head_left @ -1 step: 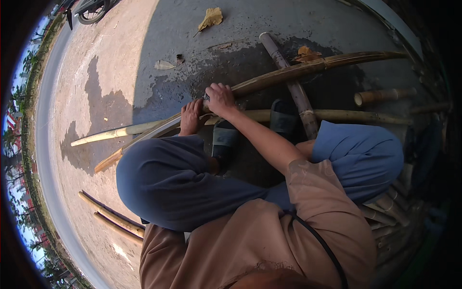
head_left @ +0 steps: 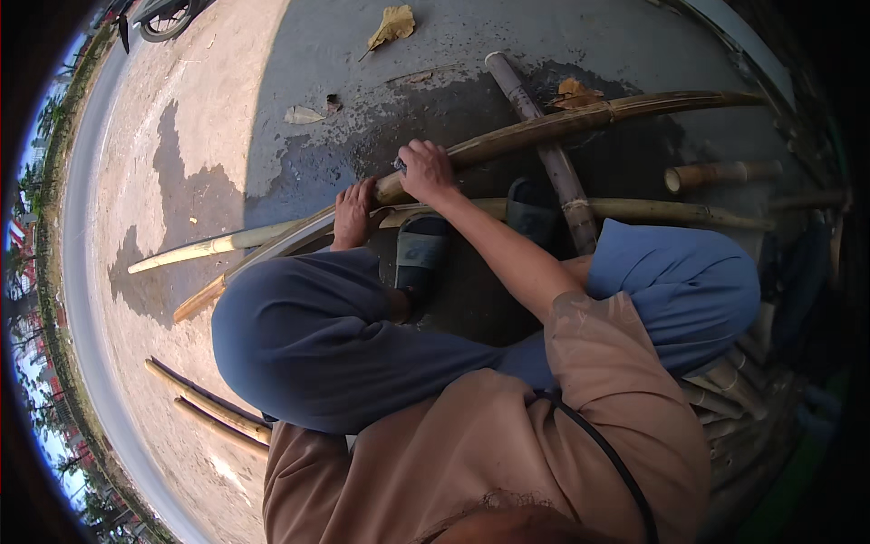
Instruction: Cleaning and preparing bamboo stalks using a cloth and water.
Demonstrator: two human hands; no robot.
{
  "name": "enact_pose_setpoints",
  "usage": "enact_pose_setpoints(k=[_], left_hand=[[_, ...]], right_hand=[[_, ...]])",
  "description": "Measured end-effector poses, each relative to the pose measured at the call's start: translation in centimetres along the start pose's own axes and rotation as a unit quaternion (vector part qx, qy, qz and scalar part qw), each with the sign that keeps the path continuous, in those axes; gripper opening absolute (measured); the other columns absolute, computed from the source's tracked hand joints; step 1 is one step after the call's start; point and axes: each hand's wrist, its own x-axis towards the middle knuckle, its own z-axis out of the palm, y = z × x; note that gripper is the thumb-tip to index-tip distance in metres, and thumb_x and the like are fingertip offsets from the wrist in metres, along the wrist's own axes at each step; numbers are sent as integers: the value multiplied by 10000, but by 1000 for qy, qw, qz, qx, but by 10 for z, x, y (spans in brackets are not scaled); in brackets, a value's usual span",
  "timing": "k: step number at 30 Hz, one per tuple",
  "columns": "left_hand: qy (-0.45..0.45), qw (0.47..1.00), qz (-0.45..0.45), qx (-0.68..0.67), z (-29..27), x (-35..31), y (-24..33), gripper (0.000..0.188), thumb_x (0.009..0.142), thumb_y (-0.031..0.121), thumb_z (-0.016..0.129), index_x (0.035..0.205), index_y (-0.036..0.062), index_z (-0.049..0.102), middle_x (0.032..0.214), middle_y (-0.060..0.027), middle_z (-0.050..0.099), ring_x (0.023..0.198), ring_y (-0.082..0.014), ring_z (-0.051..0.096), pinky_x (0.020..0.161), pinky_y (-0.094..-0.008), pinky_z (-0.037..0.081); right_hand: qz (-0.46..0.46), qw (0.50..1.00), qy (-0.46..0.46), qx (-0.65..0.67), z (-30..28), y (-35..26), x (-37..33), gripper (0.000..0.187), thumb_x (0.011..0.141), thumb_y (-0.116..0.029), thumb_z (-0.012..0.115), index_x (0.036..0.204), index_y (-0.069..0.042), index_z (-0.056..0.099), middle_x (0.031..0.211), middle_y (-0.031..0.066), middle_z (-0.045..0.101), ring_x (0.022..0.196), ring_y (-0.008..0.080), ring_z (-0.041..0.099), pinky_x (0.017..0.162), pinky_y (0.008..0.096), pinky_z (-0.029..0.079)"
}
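A long yellow-brown bamboo pole [head_left: 544, 130] slants across in front of me, from beside my left knee up to the far right. My left hand [head_left: 353, 215] is closed over it, with the fingers curled across the top. Just to the right, my right hand [head_left: 428, 172] makes a fist against the same pole. A small dark thing sticks out of that fist; its kind cannot be made out. Left of my left hand, a pale grey straight strip [head_left: 294, 238] runs along the pole. Under the pole lies a greyish bamboo length [head_left: 566, 181], crosswise.
Another bamboo pole [head_left: 671, 212] lies nearer, by my slippers [head_left: 423, 249]. A short bamboo piece [head_left: 725, 174] is at the right, and a bamboo stack [head_left: 725, 390] beside my right knee. Two thin poles [head_left: 213, 394] lie at the left. Dry leaves [head_left: 391, 27] are scattered beyond.
My right hand has shifted a little up and right along the pole, away from my left hand. The left hand keeps its place on the pole. The whole view has shifted slightly.
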Motion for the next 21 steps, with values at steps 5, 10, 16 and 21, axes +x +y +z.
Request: enact_pose_setpoints(k=[5,10,16,21], left_hand=[[35,999,18,12,12,2,-17,724,774,312,872,1386,61,577,1273,-137,664,1221,-359,613,1043,-478,450],[32,999,20,-29,28,13,0,693,755,269,873,1365,68,612,1285,-152,664,1227,-376,611,1051,-497,455],[10,985,86,-152,45,33,5,661,770,204,867,1365,51,623,1299,-196,660,1192,-425,630,1002,-501,525],[20,995,45,-92,16,12,-4,640,797,250,865,1351,40,622,1277,-195,647,1179,-422,622,1019,-502,511]], right_hand=[[302,922,60,-233,-153,172,26,343,930,-312,718,1190,-89,741,1248,101,681,1282,296,558,1110,508,392],[312,906,106,-264,-132,183,14,520,925,-468,655,1218,-39,687,1292,157,668,1301,365,571,1114,565,371],[38,998,-32,-29,-7,-13,-6,352,909,-298,677,1124,-41,569,1143,206,689,1121,397,636,987,533,450],[38,993,94,-62,-56,101,14,188,864,-268,774,953,-105,746,1078,111,663,1108,339,624,958,490,512]])
